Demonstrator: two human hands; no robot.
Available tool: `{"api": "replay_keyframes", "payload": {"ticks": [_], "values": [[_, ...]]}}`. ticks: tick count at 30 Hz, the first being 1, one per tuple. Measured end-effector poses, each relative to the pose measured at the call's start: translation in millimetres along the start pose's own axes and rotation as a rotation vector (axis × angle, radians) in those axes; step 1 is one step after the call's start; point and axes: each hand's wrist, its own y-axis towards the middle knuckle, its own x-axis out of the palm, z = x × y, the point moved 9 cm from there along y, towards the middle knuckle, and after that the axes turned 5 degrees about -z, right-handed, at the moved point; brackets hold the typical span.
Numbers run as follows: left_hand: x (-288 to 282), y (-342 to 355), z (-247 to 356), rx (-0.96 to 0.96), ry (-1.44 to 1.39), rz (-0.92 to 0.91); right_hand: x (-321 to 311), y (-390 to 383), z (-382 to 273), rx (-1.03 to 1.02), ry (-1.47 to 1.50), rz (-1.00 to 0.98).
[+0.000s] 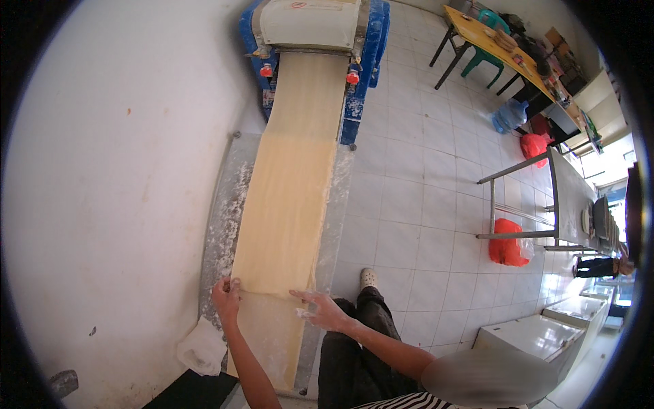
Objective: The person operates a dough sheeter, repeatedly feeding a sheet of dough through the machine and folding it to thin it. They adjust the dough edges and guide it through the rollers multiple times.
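Note:
A long, pale yellow dough sheet (289,177) runs from the rollers of a blue and white dough sheeter (310,27) down a floury metal table (338,198) towards me. Its near end lies over another layer of dough (267,334). At the left corner of that end, my left hand (226,298) has its fingers closed on the dough edge. My right hand (323,311), dusted with flour, reaches in from the right with fingers stretched out. Its fingertips touch the right corner of the upper sheet.
A floury white bag or cloth (203,347) lies left of the table, by the white wall (122,204). To the right stand a metal table (575,194), red plastic bags (508,242) and white chest units (521,337). A blue water jug (511,116) is near a yellow table (487,37). Another person (599,266) stands far right.

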Motion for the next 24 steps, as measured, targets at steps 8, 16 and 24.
{"api": "replay_keyframes", "payload": {"ticks": [8,16,24], "values": [[-5.5,-2.1,-6.5,-0.030,0.123,-0.022,9.3,-6.1,11.8,-0.009,-0.023,-0.030],[-6.2,-6.7,-2.6,-0.079,0.199,-0.062,13.9,-6.6,15.0,0.018,-0.021,-0.067],[-6.9,-1.2,21.6,0.051,0.148,0.023,-0.5,4.2,33.3,0.145,0.201,0.072]]}}
